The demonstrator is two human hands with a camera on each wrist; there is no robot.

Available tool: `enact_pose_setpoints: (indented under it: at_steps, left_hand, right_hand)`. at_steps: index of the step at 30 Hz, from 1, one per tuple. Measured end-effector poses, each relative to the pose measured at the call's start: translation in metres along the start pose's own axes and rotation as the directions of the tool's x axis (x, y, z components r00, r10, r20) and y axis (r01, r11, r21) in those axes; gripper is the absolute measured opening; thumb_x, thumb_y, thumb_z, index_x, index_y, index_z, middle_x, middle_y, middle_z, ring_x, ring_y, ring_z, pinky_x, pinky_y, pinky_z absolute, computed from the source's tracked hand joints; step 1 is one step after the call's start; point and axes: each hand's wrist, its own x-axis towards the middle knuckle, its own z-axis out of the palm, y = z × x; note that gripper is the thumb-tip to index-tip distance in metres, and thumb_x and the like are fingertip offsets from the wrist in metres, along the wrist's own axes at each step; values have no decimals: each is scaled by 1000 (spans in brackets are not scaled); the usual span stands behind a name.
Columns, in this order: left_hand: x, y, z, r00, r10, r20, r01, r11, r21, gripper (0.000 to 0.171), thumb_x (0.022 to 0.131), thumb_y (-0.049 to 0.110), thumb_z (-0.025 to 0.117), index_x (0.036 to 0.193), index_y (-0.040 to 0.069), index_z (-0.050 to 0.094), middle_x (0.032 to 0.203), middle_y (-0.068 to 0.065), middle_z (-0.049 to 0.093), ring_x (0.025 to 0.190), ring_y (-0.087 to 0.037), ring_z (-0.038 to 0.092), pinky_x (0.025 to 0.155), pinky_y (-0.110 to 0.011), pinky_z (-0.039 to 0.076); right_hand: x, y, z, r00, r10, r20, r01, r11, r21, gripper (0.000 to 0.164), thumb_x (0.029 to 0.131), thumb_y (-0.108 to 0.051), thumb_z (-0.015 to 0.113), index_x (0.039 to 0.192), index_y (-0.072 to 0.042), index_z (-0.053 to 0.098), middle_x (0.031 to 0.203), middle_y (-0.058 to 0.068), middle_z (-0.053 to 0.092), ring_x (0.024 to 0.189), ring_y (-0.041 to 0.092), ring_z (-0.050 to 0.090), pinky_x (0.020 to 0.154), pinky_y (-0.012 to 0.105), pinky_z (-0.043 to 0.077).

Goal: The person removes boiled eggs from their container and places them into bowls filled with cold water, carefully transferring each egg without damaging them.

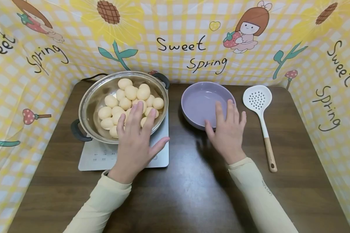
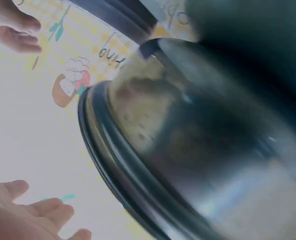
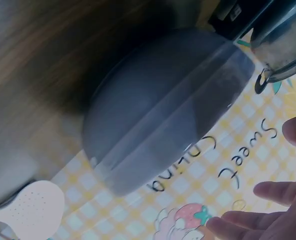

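My left hand [image 1: 134, 139] hovers over the near right side of a steel pot [image 1: 88, 110], fingers spread and holding nothing. Inside the pot lies a heap of pale, smooth, egg-shaped balls [image 1: 130, 93]; the hand covers part of them. My right hand [image 1: 228, 134] is spread above the near right rim of a purple bowl [image 1: 195, 100] and grips nothing. The bowl's inside shows nothing in it. In the left wrist view the pot's steel wall [image 2: 153, 130] fills the right side. The right wrist view has the bowl [image 3: 168, 110] in the middle, fingers off to its right.
Under the pot is a white induction cooker [image 1: 105, 161]. A white slotted skimmer [image 1: 256, 98] with a wooden handle lies right of the bowl. All stand on a dark wooden table [image 1: 180, 194], with a yellow checked cloth [image 1: 175, 19] behind and at both sides.
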Motion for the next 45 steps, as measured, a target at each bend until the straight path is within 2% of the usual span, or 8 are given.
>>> enact_pose_setpoints:
  at_steps: [4, 11, 19, 28, 33, 36, 43, 45]
  left_hand:
    - [-15, -7, -12, 999, 27, -41, -30, 997, -72, 62, 99, 51, 57, 139, 3, 53, 147, -28, 46, 134, -46, 45, 103, -69, 30]
    - [-45, -18, -31, 990, 9, -142, -20, 997, -81, 45, 101, 37, 57, 123, -1, 64, 127, -26, 61, 113, -47, 56, 101, -64, 34]
    - [-72, -26, -43, 931, -21, -363, 7, 999, -40, 29, 95, 21, 57, 98, -3, 71, 87, -19, 67, 75, -43, 56, 89, -54, 42]
    - [-100, -45, -57, 937, -54, -344, 42, 998, -42, 25, 89, 12, 54, 80, -6, 67, 76, -20, 65, 68, -46, 55, 66, -55, 40]
    - [-119, -65, -63, 951, -163, -262, 168, 986, -5, 27, 89, 15, 52, 82, -7, 67, 84, -23, 66, 73, -48, 56, 65, -58, 37]
    - [-131, -79, -67, 952, -266, -154, 273, 962, 26, 33, 90, 20, 51, 92, -9, 67, 98, -28, 65, 84, -51, 56, 70, -62, 37]
    - [-148, -105, -75, 887, -455, 78, 452, 891, 52, 47, 90, 23, 61, 125, -9, 59, 134, -36, 48, 116, -61, 45, 85, -76, 33]
    - [-151, -108, -77, 848, -508, 153, 504, 861, 68, 53, 91, 22, 66, 134, -8, 53, 141, -38, 41, 121, -63, 41, 88, -80, 30]
  right_hand:
    - [-5, 15, -5, 1000, 25, 7, -26, 1000, 14, 55, 92, -34, 64, 134, 0, 55, 142, 35, 45, 127, 51, 45, 105, 71, 29]
    - [-13, 45, -17, 994, 94, 47, -95, 995, 15, 50, 91, -28, 64, 128, 7, 58, 135, 35, 50, 122, 53, 47, 101, 67, 34]
    - [-19, 73, -36, 959, 255, 127, -255, 967, -14, 44, 94, -22, 59, 127, 7, 59, 133, 36, 52, 114, 59, 50, 92, 69, 38]
    - [-36, 105, -49, 914, 374, 157, -367, 928, -72, 44, 96, -23, 56, 128, 7, 59, 125, 34, 58, 107, 58, 53, 85, 70, 40]
    - [-49, 122, -54, 842, 465, 274, -444, 885, -137, 46, 99, -26, 52, 131, 7, 57, 122, 36, 58, 101, 59, 52, 81, 70, 40]
    - [-58, 130, -56, 784, 512, 350, -481, 858, -180, 48, 101, -28, 48, 133, 7, 54, 120, 38, 56, 100, 60, 51, 80, 69, 40]
    - [-82, 147, -61, 643, 596, 481, -528, 800, -284, 62, 104, -39, 45, 140, 12, 41, 117, 43, 48, 99, 61, 49, 76, 68, 42]
    - [-87, 150, -63, 600, 615, 513, -536, 784, -313, 66, 103, -42, 46, 140, 13, 38, 114, 43, 46, 97, 61, 48, 73, 67, 43]
